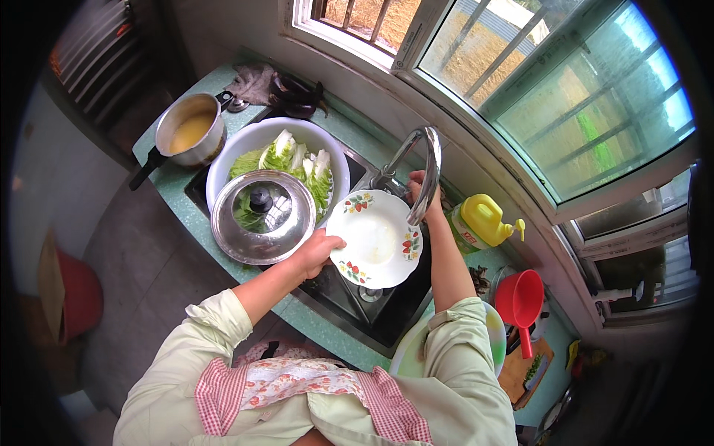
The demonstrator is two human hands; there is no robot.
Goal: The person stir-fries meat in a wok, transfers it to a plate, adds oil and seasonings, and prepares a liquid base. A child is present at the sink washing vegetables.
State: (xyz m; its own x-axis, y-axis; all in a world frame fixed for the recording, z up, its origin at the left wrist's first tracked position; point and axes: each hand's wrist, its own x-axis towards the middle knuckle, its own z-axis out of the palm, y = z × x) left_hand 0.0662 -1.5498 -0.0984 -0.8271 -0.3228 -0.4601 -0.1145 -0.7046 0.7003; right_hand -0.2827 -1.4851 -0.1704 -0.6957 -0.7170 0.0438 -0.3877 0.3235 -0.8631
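My left hand (319, 251) grips the left rim of a white plate (375, 237) with a scalloped edge and strawberry decorations, its thumb on top. The plate is tilted over the dark sink (346, 312), below the spout of a chrome faucet (430, 167). My right hand (419, 188) reaches behind the spout, close to the faucet's base. The spout and plate partly hide its fingers, so whether it holds anything is unclear. Left of the plate, a metal lid with a glass centre (231, 237) leans over a white basin (340, 148) of leafy cabbage (287, 156).
A pot of yellowish liquid (192, 131) stands at the counter's left end. Eggplants (295, 95) lie by a cloth (251, 83). To the right are a yellow pump jug (482, 220), a red dipper (520, 298), a round basin (496, 334) and a cutting board (510, 373).
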